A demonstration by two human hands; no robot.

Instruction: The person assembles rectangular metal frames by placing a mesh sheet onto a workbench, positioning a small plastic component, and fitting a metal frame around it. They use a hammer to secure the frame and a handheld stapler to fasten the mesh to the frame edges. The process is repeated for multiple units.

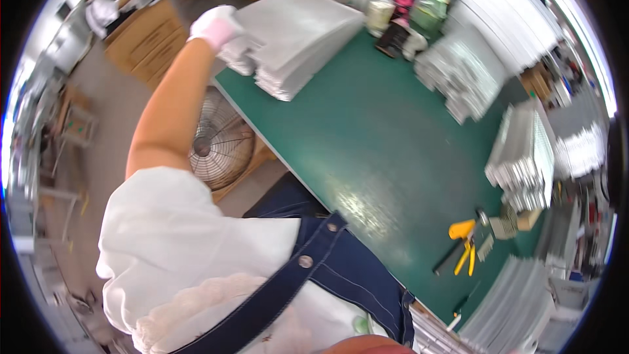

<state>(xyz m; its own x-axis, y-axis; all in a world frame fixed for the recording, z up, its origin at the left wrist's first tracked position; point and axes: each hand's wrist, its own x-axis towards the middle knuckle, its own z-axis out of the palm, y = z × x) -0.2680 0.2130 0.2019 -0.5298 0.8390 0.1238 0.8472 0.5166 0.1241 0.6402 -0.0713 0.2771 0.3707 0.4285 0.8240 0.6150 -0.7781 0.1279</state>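
Observation:
My left arm reaches out to the far left, and my left hand (pixel 215 26), in a white and pink glove, is at the left edge of a stack of thin silvery-white sheets (pixel 301 23). The fingers are blurred against the stack's notched corner, so I cannot make out whether they grip a sheet. The stack lies on the far left corner of a green-topped table (pixel 367 131). A piece of bare right arm (pixel 370 345) shows at the lower edge; my right hand is out of the picture.
Yellow-handled pliers (pixel 464 254) lie at the table's right. More stacks of metal parts (pixel 521 151) and a notched pile (pixel 462 72) line the far and right sides, near a green bottle (pixel 431 10). A floor fan (pixel 219 141) stands below the left edge; a person (pixel 101 6) is beyond cartons (pixel 147 39).

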